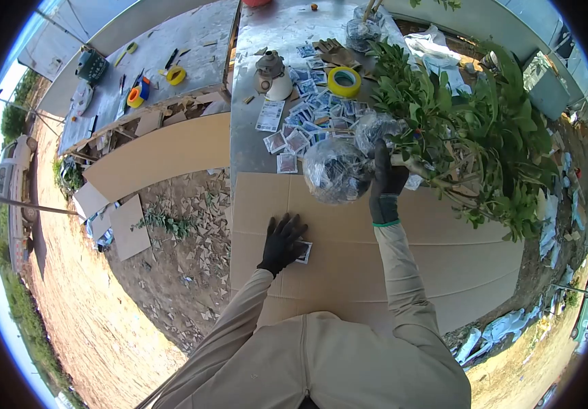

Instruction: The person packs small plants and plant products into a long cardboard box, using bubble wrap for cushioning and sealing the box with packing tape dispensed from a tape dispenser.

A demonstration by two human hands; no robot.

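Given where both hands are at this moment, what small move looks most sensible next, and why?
Probably lifting the small packet off the cardboard sheet. The left hand lies flat on the packet, fingers spread, not yet gripping it, while the right hand holds the sapling by its stem beside the plastic-wrapped root ball. More packets lie scattered on the table beyond.

Left hand (281,243) lies flat on a small packet (303,253) on the cardboard-covered desk (348,273) — right hand (387,178) grips a leafy sapling's stem (410,163) just above its plastic-wrapped root ball (337,170).
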